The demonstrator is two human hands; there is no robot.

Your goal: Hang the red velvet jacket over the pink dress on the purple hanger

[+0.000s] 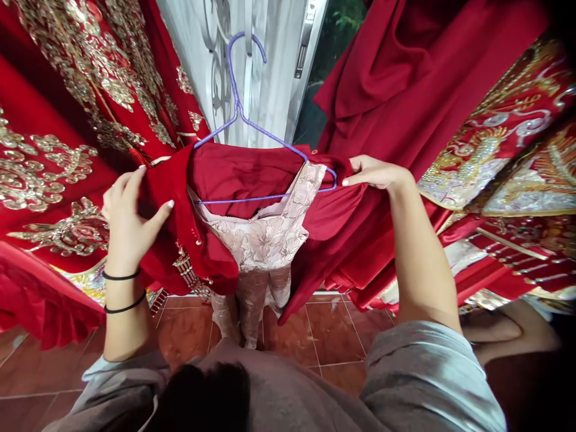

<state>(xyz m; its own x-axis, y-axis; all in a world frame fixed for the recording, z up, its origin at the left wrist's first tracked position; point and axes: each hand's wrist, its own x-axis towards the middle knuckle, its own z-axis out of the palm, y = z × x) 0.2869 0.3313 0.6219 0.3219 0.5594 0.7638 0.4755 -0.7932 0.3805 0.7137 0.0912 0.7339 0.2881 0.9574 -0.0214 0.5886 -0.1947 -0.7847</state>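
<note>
Red gold-embroidered gowns (58, 144) all around; your left hand (128, 219) and right hand (375, 174) each pinch the dark red satin jacket (238, 180) on its purple wire hanger (252, 126).

The left hand (128, 222) is gripping the red jacket (211, 228) at one shoulder, while the right hand (373, 174) is pinching the other shoulder. Between the fingers a purple hanger (265, 135) is carrying it (over a pink dress (265, 240)).
</note>
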